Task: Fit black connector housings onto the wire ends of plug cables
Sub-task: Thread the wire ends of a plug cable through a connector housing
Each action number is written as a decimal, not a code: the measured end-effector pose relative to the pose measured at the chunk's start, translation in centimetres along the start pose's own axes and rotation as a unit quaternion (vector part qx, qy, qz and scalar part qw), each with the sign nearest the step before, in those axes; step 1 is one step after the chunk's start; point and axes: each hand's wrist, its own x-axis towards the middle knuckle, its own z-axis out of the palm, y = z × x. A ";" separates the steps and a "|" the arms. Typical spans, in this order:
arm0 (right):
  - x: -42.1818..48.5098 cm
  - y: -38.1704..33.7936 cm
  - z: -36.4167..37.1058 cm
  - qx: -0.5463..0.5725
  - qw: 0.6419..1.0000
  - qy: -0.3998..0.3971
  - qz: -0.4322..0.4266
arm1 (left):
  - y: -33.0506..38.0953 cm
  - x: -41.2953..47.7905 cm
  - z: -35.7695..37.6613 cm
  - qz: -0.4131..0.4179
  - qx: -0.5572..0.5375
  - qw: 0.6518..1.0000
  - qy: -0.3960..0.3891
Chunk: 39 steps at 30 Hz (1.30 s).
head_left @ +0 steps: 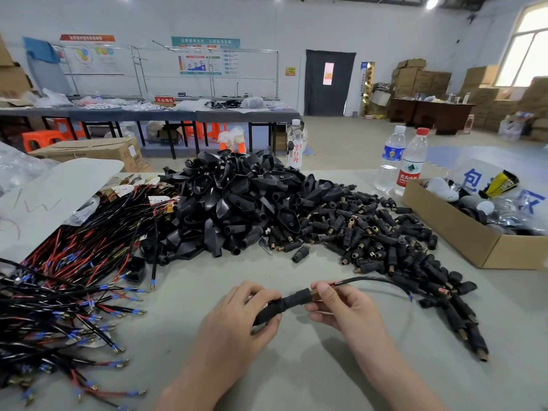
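Brightness: bright and even across the table (296, 375).
Sources: window (530, 51) far behind and right of the pile of black housings (237, 203), blown out to white; ceiling lamps (432, 2) high above and behind the pile, flaring.
Shadows: soft and faint, in front of the pile, under the right hand (338, 304) and forearm.
Glare: dull highlights on glossy housings atop the pile.
Distortion: wide-angle bending, strongest far left and right of the pile.
Focus: sharp at the pile; softer far behind it, wall posters unreadable.
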 end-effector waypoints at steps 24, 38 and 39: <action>-0.2 -0.3 0.1 -0.056 0.998 0.023 -0.002 | 0.3 0.0 -0.3 0.005 -0.003 1.000 -0.007; -0.2 -0.2 0.3 -0.058 0.997 0.040 -0.009 | 0.6 0.0 -0.3 0.005 -0.007 1.000 -0.019; -0.2 -0.2 0.3 -0.061 0.997 0.039 -0.010 | 0.6 -0.1 -0.3 0.005 -0.008 1.000 -0.022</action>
